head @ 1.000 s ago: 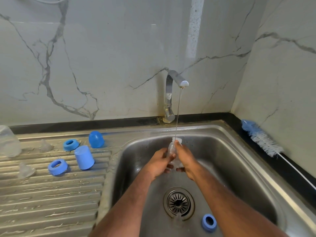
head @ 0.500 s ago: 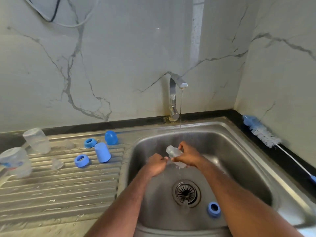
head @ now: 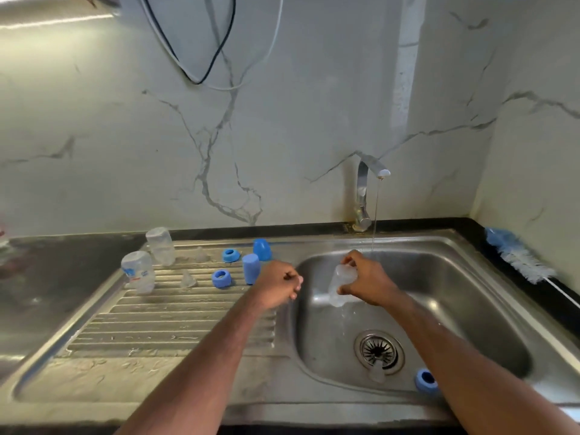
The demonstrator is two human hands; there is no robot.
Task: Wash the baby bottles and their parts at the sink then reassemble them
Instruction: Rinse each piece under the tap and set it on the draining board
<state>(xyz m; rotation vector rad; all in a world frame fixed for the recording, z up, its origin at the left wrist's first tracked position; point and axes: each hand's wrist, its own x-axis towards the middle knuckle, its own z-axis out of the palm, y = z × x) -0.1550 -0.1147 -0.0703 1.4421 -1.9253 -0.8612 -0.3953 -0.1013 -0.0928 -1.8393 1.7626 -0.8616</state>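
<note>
Tipping clear bottle (head: 340, 285) mouth-down over sink basin (head: 470, 296), right hand (head: 367, 282) grasped it, likely to drain rinse water. Left hand (head: 277, 282) hung clenched, empty, over basin's left rim. Washed bottles (head: 138, 271), blue rings (head: 221, 278), caps (head: 251, 268) stood at drainboard's far edge, presumably drying. One blue ring (head: 425, 379) lay in basin's near-right corner.

Clear bottles: three (head: 342, 285) (head: 138, 271) (head: 160, 246). Blue rings: three (head: 222, 278) (head: 231, 255) (head: 426, 380). Blue caps: two (head: 251, 268) (head: 262, 249). Clear teats: two (head: 187, 279) (head: 201, 254). Bottle brush: one (head: 518, 259).
</note>
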